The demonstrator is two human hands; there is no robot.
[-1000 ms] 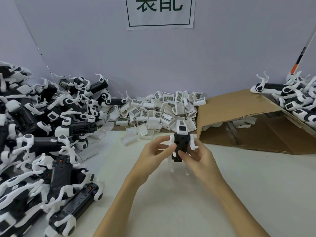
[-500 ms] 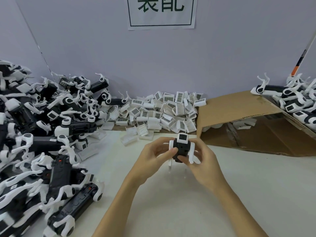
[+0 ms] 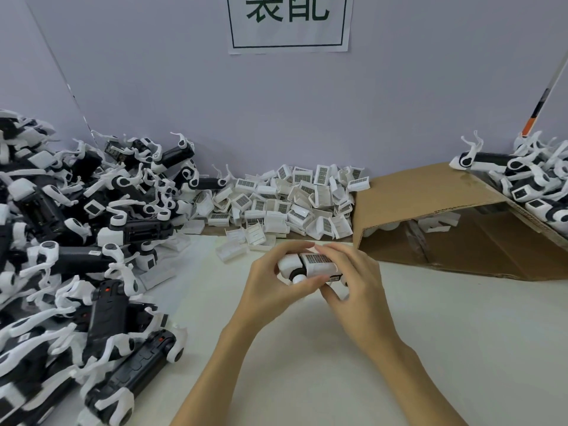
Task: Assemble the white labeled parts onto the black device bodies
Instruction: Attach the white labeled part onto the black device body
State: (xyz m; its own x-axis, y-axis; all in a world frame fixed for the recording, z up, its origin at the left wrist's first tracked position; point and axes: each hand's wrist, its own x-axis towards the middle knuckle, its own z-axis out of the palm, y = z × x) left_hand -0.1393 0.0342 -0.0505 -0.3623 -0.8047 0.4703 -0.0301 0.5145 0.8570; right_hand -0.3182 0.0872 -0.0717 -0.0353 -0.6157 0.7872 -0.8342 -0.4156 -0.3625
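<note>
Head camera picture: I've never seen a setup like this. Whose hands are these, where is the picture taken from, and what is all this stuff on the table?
No robot here: a person wears a camera on the head, looking down at their own hands. The left hand and right hand together hold one device, with a white labeled part on top. On the table, a pile of black devices lies on the left, loose white parts at the back, and a cardboard box on its side at right, with more devices heaped above it.
</note>
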